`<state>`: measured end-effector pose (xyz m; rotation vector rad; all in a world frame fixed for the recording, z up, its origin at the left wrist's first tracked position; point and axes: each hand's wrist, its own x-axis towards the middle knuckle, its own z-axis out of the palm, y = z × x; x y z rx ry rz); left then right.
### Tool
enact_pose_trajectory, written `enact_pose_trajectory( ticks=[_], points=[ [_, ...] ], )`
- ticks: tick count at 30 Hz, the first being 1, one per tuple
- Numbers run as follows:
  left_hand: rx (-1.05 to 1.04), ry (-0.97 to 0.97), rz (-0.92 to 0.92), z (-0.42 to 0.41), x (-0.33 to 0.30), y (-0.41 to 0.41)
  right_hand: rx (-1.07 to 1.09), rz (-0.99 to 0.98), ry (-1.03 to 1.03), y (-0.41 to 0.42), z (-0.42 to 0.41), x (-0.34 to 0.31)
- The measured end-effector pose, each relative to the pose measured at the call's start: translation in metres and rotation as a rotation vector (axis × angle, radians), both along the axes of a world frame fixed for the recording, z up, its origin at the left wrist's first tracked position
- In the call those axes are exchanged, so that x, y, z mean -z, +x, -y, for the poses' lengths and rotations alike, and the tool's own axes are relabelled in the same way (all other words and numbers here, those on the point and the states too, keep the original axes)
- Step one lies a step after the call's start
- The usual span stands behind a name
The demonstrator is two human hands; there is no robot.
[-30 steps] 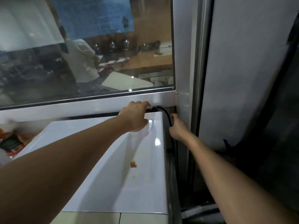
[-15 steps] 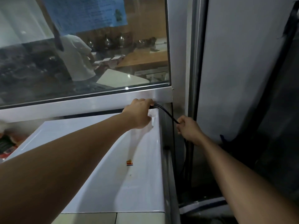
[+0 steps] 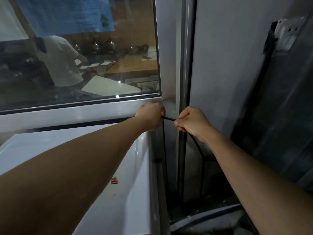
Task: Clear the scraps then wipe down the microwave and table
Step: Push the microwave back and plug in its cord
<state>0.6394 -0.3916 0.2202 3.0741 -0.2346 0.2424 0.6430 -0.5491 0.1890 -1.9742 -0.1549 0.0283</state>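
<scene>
Pulling a black cable taut between them, both hands now work at the far right corner of the white microwave. The left hand is clenched around the cable beside the window frame; the right hand pinches it just to the right, higher than a second ago, when it gripped the cable lower, in the gap beside the appliance. The short span between the hands has straightened from a hanging loop, and the rest drops below the right hand. This suggests the cable is being freed before wiping. A small orange scrap stays on the microwave's top, near right, not yet cleared.
</scene>
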Motion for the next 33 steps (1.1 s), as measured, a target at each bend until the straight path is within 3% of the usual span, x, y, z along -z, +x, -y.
enact_pose_trajectory(
  ticks=[4, 8, 15, 19, 27, 33],
  points=[
    [0.006, -0.044, 0.012, -0.005, -0.008, -0.001, -0.114, -0.058, -0.009, -0.004, 0.004, 0.005],
    [-0.023, -0.152, 0.035, -0.018, -0.02, -0.005, -0.224, -0.115, -0.162, -0.007, 0.016, 0.031],
    [-0.098, -0.269, 0.058, -0.025, -0.029, -0.01, 0.058, -0.092, -0.255, -0.012, 0.06, 0.076],
    [-0.031, -0.235, 0.032, -0.007, -0.045, -0.018, 0.157, 0.063, -0.176, -0.014, 0.063, 0.047],
    [0.237, -0.154, 0.096, 0.055, -0.1, -0.041, 0.105, 0.237, -0.024, -0.032, 0.057, -0.049],
    [0.184, -0.266, 0.112, 0.047, -0.134, -0.058, 0.075, 0.255, -0.154, -0.05, 0.07, -0.069]
  ],
)
